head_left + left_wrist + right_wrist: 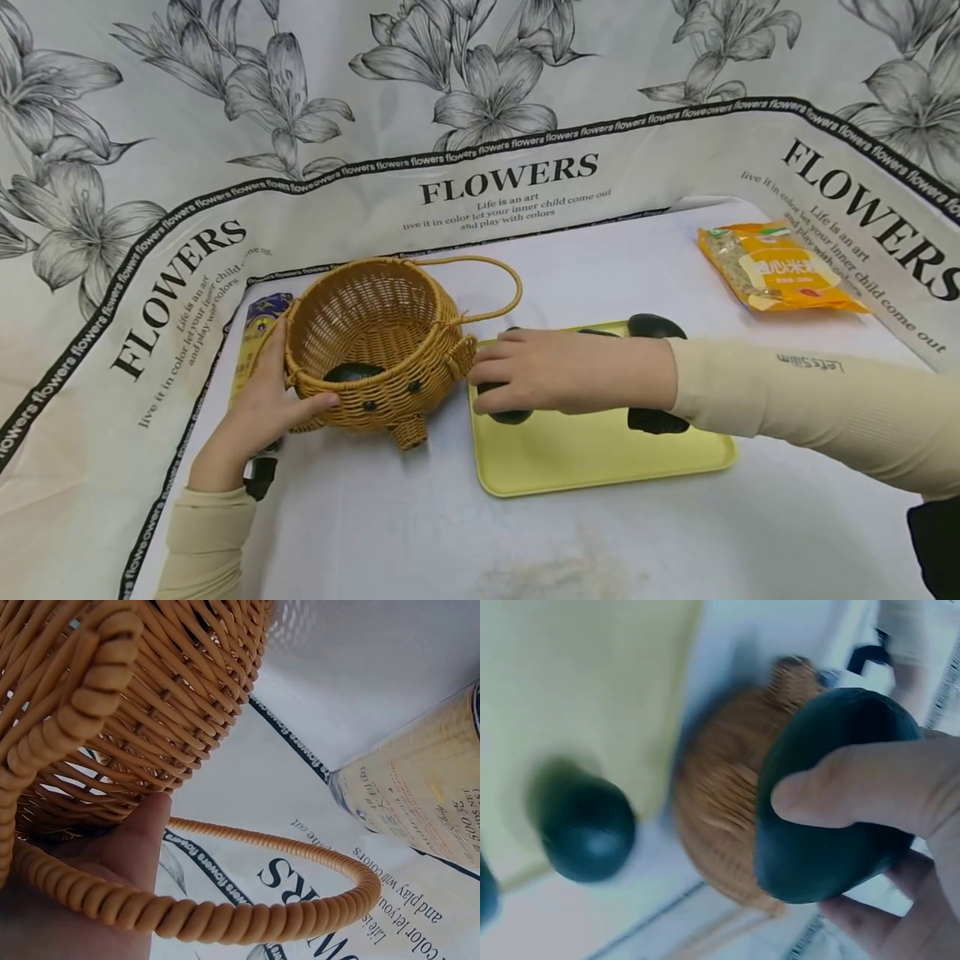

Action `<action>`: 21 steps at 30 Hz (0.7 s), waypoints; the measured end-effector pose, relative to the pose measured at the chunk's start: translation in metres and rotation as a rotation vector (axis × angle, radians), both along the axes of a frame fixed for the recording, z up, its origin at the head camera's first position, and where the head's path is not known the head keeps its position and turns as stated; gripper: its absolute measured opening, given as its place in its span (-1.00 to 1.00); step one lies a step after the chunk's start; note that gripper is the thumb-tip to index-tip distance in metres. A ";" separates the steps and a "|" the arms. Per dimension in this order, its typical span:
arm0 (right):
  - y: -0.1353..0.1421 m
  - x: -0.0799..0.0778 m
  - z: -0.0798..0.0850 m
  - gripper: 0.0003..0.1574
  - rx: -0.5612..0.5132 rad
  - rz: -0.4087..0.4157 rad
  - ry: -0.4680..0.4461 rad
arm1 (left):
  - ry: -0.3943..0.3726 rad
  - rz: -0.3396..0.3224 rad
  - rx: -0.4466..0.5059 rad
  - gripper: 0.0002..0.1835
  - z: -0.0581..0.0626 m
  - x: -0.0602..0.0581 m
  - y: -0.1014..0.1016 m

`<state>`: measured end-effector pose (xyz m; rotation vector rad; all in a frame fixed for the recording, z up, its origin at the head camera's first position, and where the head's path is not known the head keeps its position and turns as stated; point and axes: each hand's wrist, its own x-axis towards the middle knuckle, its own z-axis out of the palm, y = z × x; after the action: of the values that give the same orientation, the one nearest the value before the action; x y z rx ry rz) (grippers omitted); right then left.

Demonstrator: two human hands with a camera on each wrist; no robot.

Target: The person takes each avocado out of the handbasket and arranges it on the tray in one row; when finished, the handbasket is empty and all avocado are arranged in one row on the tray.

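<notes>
The right wrist view shows my right grip [562,371] pinching a smooth dark-green egg-shaped object [832,862], right of the brown woven-wicker basket [393,392]; the head view mostly masks this hold. My left grip [273,400] holds the basket's left side; in the left wrist view, a twisted handle [225,922] obstructs it. Right of the basket: yellow rectangular tray [585,462].

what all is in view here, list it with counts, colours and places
table: 1, white, centre
cloth: 1, white with black print, behind the table
basket: 1, brown, left of centre
tray: 1, yellow-green, right of the basket
ovals: at least 4, dark green, one in the basket, one held, others on the tray
bag: 1, orange, far right
pack: 1, blue and yellow, left of the basket
left hand: 1, bare, gripping the basket
right hand: 1, bare, holding an oval
sleeves: 2, beige, both arms
</notes>
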<state>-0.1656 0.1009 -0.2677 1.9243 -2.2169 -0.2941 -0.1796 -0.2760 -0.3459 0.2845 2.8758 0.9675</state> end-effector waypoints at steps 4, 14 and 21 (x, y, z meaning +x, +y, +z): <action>0.005 0.002 -0.023 -0.43 0.039 0.024 0.057 | 0.007 0.001 0.001 0.35 -0.001 -0.001 0.000; 0.013 0.004 -0.069 -0.79 -0.050 0.118 0.122 | 0.013 0.000 -0.006 0.33 0.001 0.000 0.000; 0.014 0.004 -0.087 -0.90 -0.137 0.174 0.150 | 0.017 0.002 -0.001 0.33 0.001 -0.001 0.000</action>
<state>-0.1620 0.1151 -0.3546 1.9368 -1.9103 -0.2438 -0.1801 -0.2756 -0.3450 0.2910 2.8921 0.9682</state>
